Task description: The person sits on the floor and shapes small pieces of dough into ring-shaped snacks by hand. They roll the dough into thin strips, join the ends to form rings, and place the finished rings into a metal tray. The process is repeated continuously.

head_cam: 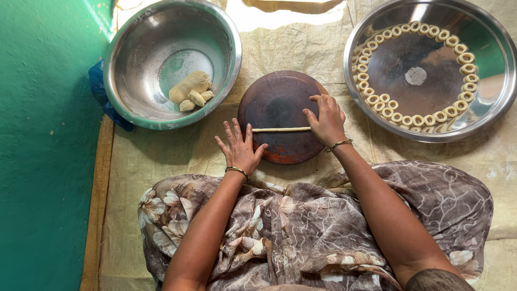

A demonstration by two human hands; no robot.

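Observation:
A thin rope of pale dough (281, 129) lies across a round dark-brown board (277, 99) on the floor in front of me. My left hand (238, 149) rests flat with fingers spread at the rope's left end, on the board's edge. My right hand (326, 119) presses palm-down on the rope's right end. Both wrists wear bangles. Neither hand grips anything.
A steel bowl (134, 59) at upper left holds a lump and small pieces of dough (190, 89). A wide steel tray (484, 102) at upper right carries several small dough rings (417, 119) along its rim. A pale mat covers the floor; green floor lies left.

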